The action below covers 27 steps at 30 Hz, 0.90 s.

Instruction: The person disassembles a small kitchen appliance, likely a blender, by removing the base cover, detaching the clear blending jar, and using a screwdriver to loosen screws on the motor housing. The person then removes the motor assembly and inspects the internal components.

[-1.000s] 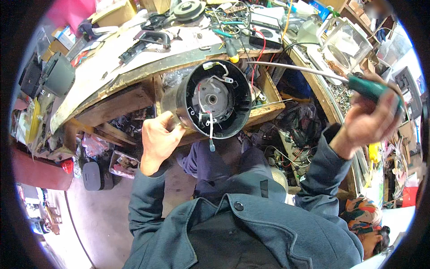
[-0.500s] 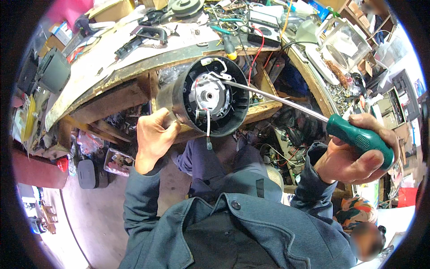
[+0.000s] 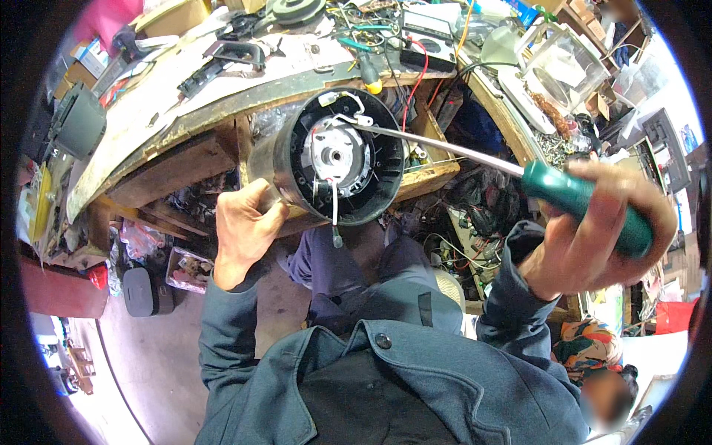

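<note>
A black cylindrical housing (image 3: pixel 280 167) is held tilted in front of the workbench, its open end showing a silver metal motor (image 3: pixel 326 152). My left hand (image 3: pixel 248 230) is closed on the housing's lower left edge. White wires with small connectors (image 3: pixel 337 241) hang from the motor. My right hand (image 3: pixel 604 230) is wrapped round the green handle of a long screwdriver (image 3: pixel 449 148), its fingers slightly blurred. The shaft slants left into the housing, and its tip is at the upper right of the motor, beside a white wire terminal. What exactly the tip touches is too small to tell.
A cluttered workbench (image 3: pixel 159 122) curves round the housing, with an open drawer frame (image 3: pixel 426 182) below it. A yellow-and-black screwdriver (image 3: pixel 369 74) and a meter with a red lead (image 3: pixel 429 52) lie on top. Another person (image 3: pixel 604 393) is at the lower right.
My right hand has shifted its fingers round the screwdriver handle and rolled it. The housing, screwdriver and surroundings appear slightly further left. My left hand keeps its grip.
</note>
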Each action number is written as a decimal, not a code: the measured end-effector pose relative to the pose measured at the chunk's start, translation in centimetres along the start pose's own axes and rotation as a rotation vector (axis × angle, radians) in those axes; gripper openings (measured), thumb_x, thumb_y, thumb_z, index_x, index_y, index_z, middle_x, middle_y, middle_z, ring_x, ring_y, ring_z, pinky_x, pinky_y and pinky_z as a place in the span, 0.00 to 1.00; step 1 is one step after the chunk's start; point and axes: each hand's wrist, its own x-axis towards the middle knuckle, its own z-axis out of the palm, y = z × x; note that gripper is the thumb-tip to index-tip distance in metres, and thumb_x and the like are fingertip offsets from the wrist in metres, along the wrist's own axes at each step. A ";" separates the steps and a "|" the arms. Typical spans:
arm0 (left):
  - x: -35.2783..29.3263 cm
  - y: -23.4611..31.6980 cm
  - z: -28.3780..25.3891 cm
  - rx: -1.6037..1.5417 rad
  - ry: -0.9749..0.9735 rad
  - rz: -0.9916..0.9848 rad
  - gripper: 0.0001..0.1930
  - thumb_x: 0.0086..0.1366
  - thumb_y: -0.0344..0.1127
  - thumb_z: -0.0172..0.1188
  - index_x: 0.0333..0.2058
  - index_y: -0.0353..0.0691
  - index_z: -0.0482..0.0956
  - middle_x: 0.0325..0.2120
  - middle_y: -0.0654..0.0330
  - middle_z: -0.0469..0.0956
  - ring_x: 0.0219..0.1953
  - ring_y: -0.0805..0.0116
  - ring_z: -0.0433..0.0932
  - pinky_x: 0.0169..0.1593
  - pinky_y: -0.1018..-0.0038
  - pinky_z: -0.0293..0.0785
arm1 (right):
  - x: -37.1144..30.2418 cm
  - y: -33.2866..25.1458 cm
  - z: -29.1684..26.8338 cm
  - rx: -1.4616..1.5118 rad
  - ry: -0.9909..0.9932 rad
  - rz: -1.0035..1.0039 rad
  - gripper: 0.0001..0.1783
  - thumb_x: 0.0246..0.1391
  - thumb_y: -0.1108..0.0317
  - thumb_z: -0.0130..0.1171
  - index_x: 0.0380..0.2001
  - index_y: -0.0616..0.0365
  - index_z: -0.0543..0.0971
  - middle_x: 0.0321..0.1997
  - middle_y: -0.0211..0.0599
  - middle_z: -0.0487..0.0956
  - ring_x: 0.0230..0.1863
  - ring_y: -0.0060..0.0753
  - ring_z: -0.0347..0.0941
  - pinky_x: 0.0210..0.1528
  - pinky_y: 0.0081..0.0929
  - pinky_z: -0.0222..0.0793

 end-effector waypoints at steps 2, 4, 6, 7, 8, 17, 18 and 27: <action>0.2 0.3 -0.1 0.021 -0.006 0.003 0.06 0.53 0.30 0.65 0.26 0.33 0.78 0.14 0.51 0.71 0.15 0.69 0.71 0.24 0.69 0.69 | 1.5 0.1 1.7 -0.047 0.053 0.049 0.15 0.59 0.64 0.71 0.39 0.59 0.75 0.25 0.46 0.83 0.17 0.26 0.73 0.15 0.14 0.63; 0.2 0.5 0.2 0.041 0.028 0.004 0.06 0.53 0.31 0.65 0.26 0.34 0.80 0.14 0.50 0.72 0.15 0.69 0.71 0.24 0.69 0.69 | 3.2 0.2 3.2 -0.018 0.036 0.136 0.15 0.57 0.64 0.73 0.37 0.59 0.76 0.24 0.44 0.84 0.12 0.21 0.69 0.14 0.14 0.61; 0.3 0.5 0.2 0.069 0.039 0.015 0.06 0.52 0.30 0.65 0.26 0.34 0.80 0.14 0.50 0.72 0.14 0.68 0.71 0.24 0.69 0.69 | 3.7 0.7 3.6 0.009 -0.005 0.136 0.15 0.59 0.63 0.71 0.39 0.59 0.75 0.24 0.45 0.83 0.13 0.23 0.70 0.16 0.16 0.63; 0.3 0.6 0.3 0.081 0.048 0.020 0.06 0.52 0.30 0.65 0.26 0.34 0.80 0.14 0.49 0.72 0.14 0.68 0.71 0.24 0.69 0.69 | 3.6 1.0 3.5 0.017 -0.030 0.105 0.15 0.59 0.63 0.70 0.39 0.59 0.75 0.24 0.46 0.82 0.14 0.24 0.70 0.16 0.17 0.63; 0.3 0.8 0.4 0.079 0.047 0.016 0.06 0.52 0.30 0.65 0.25 0.33 0.80 0.14 0.49 0.72 0.14 0.68 0.71 0.24 0.69 0.68 | 3.4 1.1 3.1 0.025 -0.056 0.072 0.15 0.60 0.63 0.69 0.40 0.59 0.74 0.24 0.47 0.82 0.14 0.25 0.70 0.17 0.17 0.64; 0.3 0.2 0.4 0.040 0.020 0.010 0.09 0.53 0.30 0.66 0.22 0.33 0.75 0.12 0.51 0.69 0.14 0.70 0.67 0.22 0.69 0.66 | 1.8 -0.4 0.1 -0.012 -0.294 -0.178 0.14 0.66 0.61 0.59 0.46 0.58 0.69 0.23 0.53 0.78 0.19 0.36 0.73 0.23 0.24 0.70; 0.3 0.1 0.4 0.030 0.017 0.015 0.10 0.53 0.30 0.67 0.22 0.33 0.75 0.12 0.51 0.69 0.14 0.70 0.67 0.22 0.69 0.66 | 1.6 -0.6 -0.2 -0.014 -0.303 -0.194 0.14 0.67 0.61 0.58 0.46 0.58 0.69 0.23 0.53 0.77 0.20 0.37 0.74 0.23 0.25 0.71; 0.0 -0.1 0.2 0.030 0.019 0.042 0.11 0.53 0.30 0.68 0.21 0.33 0.74 0.12 0.50 0.68 0.13 0.65 0.67 0.22 0.68 0.66 | -0.2 -0.3 -2.0 0.062 -0.343 -0.189 0.16 0.66 0.61 0.59 0.46 0.59 0.68 0.24 0.55 0.77 0.20 0.36 0.73 0.23 0.25 0.71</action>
